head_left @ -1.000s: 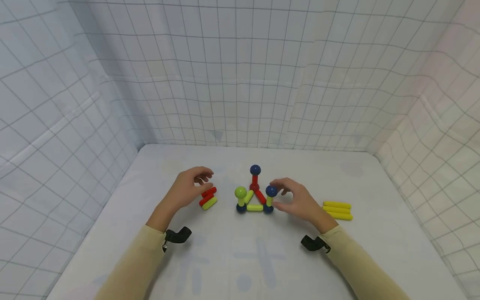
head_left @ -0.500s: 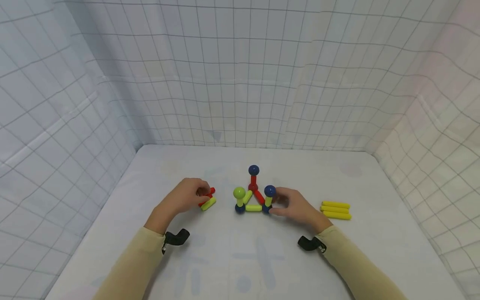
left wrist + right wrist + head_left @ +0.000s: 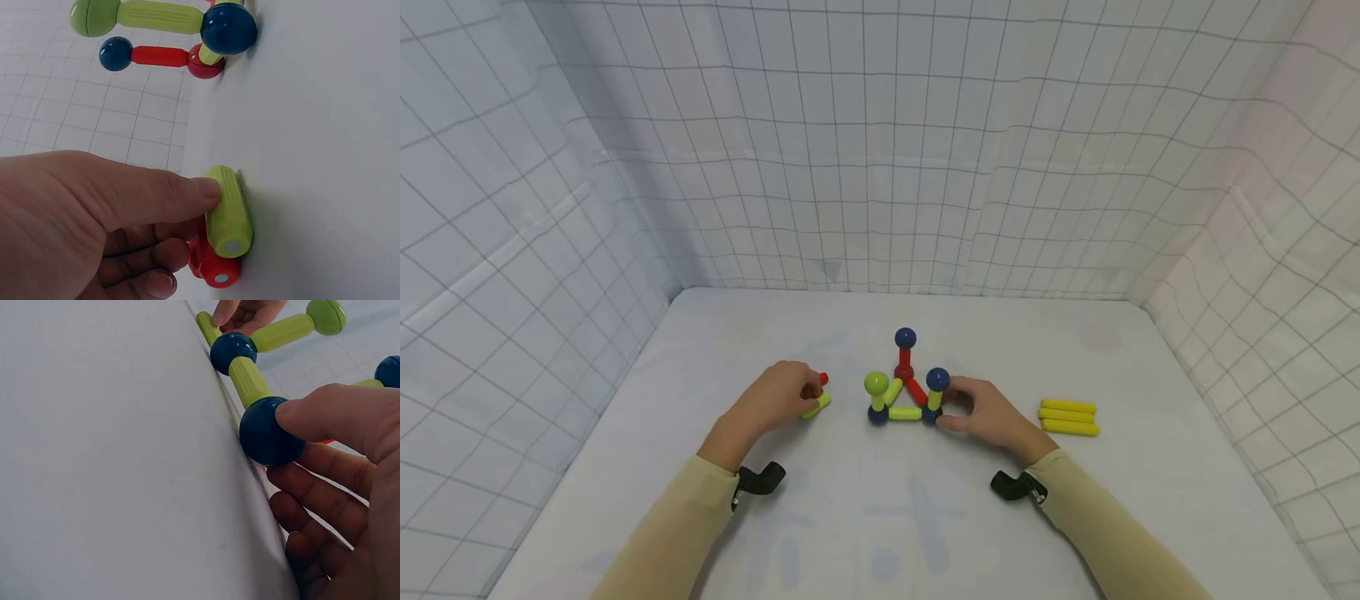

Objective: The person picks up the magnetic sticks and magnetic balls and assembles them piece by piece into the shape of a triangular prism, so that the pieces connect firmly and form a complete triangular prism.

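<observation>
My left hand point(image 3: 775, 395) pinches a lime green magnetic rod point(image 3: 231, 215), thumb on its near side. Beside it lie red magnetic rods point(image 3: 220, 273), partly hidden behind the green one and my fingers. My right hand point(image 3: 991, 412) holds the dark blue ball point(image 3: 262, 434) at the right corner of a magnetic frame, thumb on one side, fingertips on the other. The frame is a flat triangle of green rods point(image 3: 906, 413) and a red rod point(image 3: 917, 391) between balls. An upright rod rises from each corner, topped by a green ball point(image 3: 876, 383) or blue balls point(image 3: 906, 337).
Several yellow rods point(image 3: 1068, 417) lie side by side to the right of my right hand. White grid-patterned cloth walls point(image 3: 880, 167) enclose the back and sides of the white table point(image 3: 820, 517).
My left hand has come down onto the rods and now pinches the green one. My right hand has moved slightly in and down to the frame's right corner ball.
</observation>
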Demonstrator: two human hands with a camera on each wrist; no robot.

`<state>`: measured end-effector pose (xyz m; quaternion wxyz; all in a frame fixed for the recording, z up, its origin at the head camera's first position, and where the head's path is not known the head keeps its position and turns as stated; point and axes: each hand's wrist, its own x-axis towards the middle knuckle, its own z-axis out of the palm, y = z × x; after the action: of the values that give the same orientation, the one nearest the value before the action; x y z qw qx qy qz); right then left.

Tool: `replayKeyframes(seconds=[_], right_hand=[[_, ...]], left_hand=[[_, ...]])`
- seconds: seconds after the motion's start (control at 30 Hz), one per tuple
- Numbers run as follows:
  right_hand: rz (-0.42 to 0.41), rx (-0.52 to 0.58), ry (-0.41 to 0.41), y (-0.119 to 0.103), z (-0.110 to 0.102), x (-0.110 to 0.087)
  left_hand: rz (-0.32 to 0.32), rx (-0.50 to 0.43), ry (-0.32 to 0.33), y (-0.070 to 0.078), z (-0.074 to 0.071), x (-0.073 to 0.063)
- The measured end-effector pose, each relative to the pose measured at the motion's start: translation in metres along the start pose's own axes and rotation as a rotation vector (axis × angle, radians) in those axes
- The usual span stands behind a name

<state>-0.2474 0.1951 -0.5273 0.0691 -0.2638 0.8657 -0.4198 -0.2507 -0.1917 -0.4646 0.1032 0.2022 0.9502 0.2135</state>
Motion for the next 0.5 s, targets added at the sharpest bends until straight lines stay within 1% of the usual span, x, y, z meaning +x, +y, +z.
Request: replayKeyframes(seconds=[0.13, 0.23, 0.4, 0.5], right_hand=[[0.008, 0.005, 0.005, 0.000, 0.001, 0.000], [0.015, -0.005, 0.011, 0.000, 0.001, 0.000], [0.019, -0.004, 0.011, 0.000, 0.001, 0.001], [0.024, -0.002, 0.008, -0.001, 0.001, 0.001]], left_hand=[[0.057, 0.045, -0.005, 0.004, 0.005, 0.002], [0.099, 0.070, 0.004, 0.007, 0.008, 0.002], [0.106, 0.074, 0.004, 0.011, 0.012, 0.001], [0.135, 0.093, 0.010, 0.012, 0.014, 0.001]])
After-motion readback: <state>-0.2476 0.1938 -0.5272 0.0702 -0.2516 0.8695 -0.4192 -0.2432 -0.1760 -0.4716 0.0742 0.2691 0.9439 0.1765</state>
